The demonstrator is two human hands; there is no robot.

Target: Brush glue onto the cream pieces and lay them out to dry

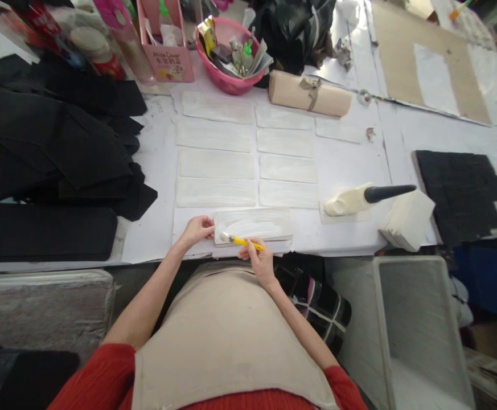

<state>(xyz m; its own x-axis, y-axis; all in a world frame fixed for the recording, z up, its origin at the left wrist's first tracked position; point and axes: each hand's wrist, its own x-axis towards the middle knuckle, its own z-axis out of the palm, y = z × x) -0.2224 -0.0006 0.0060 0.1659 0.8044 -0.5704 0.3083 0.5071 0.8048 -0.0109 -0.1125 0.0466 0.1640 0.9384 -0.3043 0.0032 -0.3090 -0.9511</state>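
My right hand (260, 262) grips a yellow-handled brush (248, 244). The brush tip, white with paste, touches the left part of a pale rectangular strip (257, 223) at the table's front edge. White streaks cover much of that strip. My left hand (200, 230) has its fingers pinched at the strip's left end. Beyond it, several similar pale strips (216, 192) lie flat in two columns, with one more strip (337, 130) off to the right. To the right lies a paste-coated bottle or tool (348, 200) with a black handle (390, 192).
Black cut pieces (60, 131) are heaped at left. A pink basin (231, 80) of small items and a tied beige roll (310, 94) stand at the back. At right are stacked white pieces (408, 219) and a black stack (459, 193). A grey bin (410, 262) is below.
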